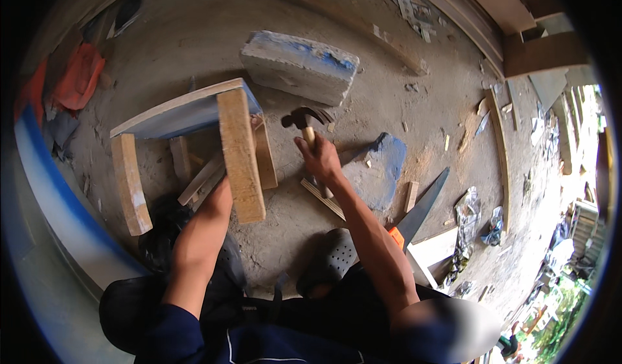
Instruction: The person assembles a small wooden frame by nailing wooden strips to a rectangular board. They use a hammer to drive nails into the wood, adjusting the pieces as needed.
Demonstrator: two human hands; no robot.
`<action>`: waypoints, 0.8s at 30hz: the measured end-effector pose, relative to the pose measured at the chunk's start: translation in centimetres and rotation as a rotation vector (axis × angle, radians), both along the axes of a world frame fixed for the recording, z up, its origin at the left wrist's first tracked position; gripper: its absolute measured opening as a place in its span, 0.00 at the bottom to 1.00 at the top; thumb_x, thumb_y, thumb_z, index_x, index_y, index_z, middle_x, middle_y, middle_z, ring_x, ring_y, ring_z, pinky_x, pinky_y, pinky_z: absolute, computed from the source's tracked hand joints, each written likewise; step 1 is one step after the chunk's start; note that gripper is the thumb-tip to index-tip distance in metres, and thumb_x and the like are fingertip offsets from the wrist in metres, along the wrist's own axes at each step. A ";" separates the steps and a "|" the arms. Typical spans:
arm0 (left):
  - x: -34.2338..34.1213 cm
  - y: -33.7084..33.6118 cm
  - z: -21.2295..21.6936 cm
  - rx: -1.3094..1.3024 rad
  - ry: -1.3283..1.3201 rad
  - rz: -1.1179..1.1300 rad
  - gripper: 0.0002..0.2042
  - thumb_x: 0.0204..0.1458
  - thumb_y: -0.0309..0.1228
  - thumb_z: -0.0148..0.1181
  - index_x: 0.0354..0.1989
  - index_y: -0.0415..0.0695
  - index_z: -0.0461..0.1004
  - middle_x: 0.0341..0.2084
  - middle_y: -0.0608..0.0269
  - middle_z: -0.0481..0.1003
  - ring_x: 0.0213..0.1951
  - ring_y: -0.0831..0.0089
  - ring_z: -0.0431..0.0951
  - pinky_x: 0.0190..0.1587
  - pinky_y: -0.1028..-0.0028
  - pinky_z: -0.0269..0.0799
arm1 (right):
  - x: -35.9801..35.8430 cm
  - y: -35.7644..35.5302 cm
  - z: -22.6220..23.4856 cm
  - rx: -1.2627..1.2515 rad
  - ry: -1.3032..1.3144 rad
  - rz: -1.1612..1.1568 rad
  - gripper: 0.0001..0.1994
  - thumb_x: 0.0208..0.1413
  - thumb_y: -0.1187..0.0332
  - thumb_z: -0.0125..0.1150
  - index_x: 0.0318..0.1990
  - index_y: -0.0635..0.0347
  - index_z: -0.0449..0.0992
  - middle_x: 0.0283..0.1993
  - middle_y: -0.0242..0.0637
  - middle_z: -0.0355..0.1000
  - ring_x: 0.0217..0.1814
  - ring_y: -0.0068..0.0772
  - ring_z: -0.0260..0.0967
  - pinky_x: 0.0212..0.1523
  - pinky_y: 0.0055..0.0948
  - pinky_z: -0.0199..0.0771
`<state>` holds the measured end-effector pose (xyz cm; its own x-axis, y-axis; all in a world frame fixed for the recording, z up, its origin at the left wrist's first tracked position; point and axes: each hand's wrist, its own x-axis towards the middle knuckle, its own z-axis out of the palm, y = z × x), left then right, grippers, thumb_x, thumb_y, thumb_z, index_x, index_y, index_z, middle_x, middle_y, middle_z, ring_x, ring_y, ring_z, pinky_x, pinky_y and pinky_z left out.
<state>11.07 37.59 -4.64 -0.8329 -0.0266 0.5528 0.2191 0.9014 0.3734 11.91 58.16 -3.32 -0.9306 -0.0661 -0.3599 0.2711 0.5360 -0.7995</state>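
My right hand [321, 159] is closed around the pale wooden handle of a claw hammer [305, 118], its dark head up near the fingertips. Left of it stands a small wooden stool-like frame [240, 156] with a white and blue panel [184, 112] and thick plank legs. My left hand [224, 189] reaches in behind the nearest plank, against the frame. That plank hides its fingers, so its grip does not show. A thin wood strip [202, 177] lies beside the left hand within the frame.
A concrete block [299, 67] with blue stains lies beyond the hammer. To the right are a flat bluish slab [382, 173], a handsaw [422, 202] with an orange handle and a long batten [499, 163]. A curved blue-white panel [61, 195] borders the left. Plastic scraps litter the dirt floor.
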 end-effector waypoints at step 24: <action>0.0 -0.3 -3.7 0.191 -0.102 0.085 0.09 0.59 0.35 0.54 0.37 0.44 0.77 0.32 0.58 0.79 0.35 0.62 0.79 0.39 0.70 0.72 | 0.3 -1.3 -2.8 -0.137 -0.094 -0.093 0.21 0.57 0.51 0.57 0.30 0.65 0.68 0.16 0.37 0.66 0.17 0.30 0.67 0.22 0.36 0.67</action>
